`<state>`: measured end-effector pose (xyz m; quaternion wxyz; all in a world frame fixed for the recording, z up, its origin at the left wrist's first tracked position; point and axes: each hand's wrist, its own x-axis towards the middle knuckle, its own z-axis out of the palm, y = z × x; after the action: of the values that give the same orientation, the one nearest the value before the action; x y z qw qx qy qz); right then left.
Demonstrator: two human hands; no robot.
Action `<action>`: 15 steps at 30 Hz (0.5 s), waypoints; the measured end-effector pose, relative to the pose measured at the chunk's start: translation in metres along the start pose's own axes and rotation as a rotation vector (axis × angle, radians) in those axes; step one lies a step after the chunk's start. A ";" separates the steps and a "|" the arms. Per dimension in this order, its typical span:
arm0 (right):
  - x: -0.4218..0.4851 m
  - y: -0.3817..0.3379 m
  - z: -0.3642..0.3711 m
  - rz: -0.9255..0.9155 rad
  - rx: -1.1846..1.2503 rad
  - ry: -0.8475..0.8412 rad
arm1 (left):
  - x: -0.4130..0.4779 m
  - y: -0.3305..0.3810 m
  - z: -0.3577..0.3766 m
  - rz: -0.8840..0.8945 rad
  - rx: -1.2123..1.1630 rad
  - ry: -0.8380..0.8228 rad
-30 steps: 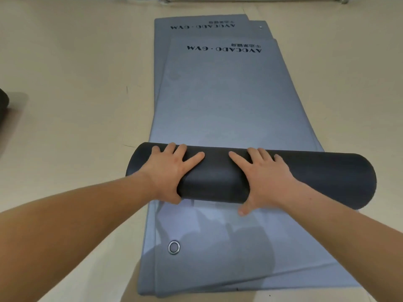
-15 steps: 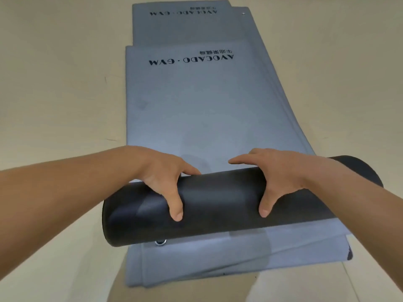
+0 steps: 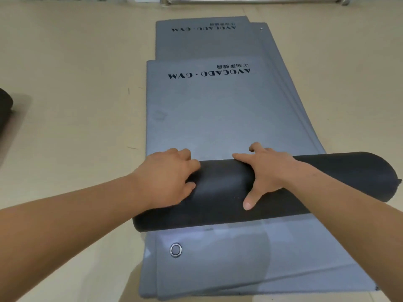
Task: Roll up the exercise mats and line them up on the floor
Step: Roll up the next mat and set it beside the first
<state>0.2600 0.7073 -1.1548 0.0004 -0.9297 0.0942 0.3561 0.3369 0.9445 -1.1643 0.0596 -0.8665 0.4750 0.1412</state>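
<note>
Both hands curled over the dark roll [image 3: 220, 190], left hand [image 3: 168, 177] and right hand [image 3: 269, 171] each gripping it. Beyond the grip lay the top mat [image 3: 207, 116], flat (over half left to roll, I judged); more flat mats [image 3: 239, 269] waited beneath, and a likely finished roll [image 3: 4, 110] sat far left

The rolled mat [image 3: 218, 192] lies crosswise on the stack of flat mats [image 3: 218, 116], which lies on the floor [image 3: 76, 83]. The left hand [image 3: 168, 177] and the right hand [image 3: 268, 171] sit side by side on it. A second roll [image 3: 4, 110] lies far left.
</note>
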 end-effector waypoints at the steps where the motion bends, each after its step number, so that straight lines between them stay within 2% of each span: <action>1: 0.006 0.000 -0.006 -0.003 0.031 0.018 | -0.006 0.005 0.007 0.013 0.024 -0.020; 3: 0.014 -0.001 -0.014 0.017 0.087 0.092 | -0.009 0.005 0.024 -0.001 0.011 -0.072; 9: 0.008 -0.006 -0.007 0.072 0.088 0.459 | 0.019 -0.014 0.053 -0.079 0.036 -0.061; 11: 0.000 -0.007 0.001 0.007 0.055 0.447 | 0.028 -0.019 0.050 -0.080 0.007 -0.052; 15: -0.003 -0.003 0.017 -0.016 -0.028 0.225 | 0.043 -0.032 0.023 -0.064 -0.068 -0.106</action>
<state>0.2471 0.7123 -1.1652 -0.0202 -0.9644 0.0812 0.2508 0.3812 0.9323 -1.2007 0.0597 -0.8741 0.4381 0.2012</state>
